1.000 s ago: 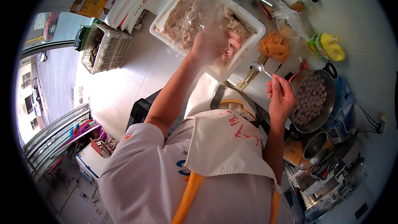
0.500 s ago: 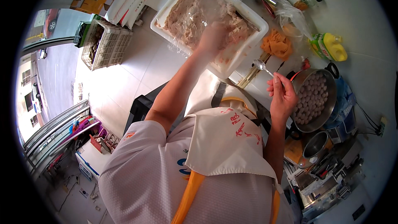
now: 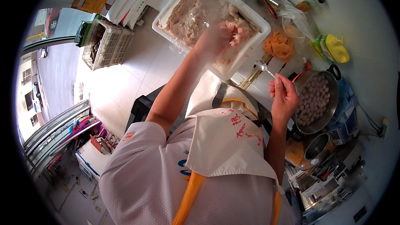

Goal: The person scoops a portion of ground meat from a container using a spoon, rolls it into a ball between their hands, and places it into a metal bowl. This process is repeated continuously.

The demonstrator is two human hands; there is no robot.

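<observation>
Meat paste (image 3: 177, 21) is sitting at 12 o'clock, heaped in a white tub (image 3: 249, 50), probably because those walls are keeping such sticky stuff contained. The left hand (image 3: 218, 39) is showing up blurry over the mix; its fingers are looking curled, but I can't tell whether they're closing on any. The right hand (image 3: 285, 98), over at 3 o'clock, is pinching a metal spoon (image 3: 261, 65) by the handle, bowl pointing between 10 and 11, I guess so it's staying handy between tub and pot (image 3: 330, 112) of pale balls (image 3: 314, 100). Lookswise, the paste is coming across pinkish-beige, lumpy and moist, with clear film (image 3: 200, 16) lying over part.
</observation>
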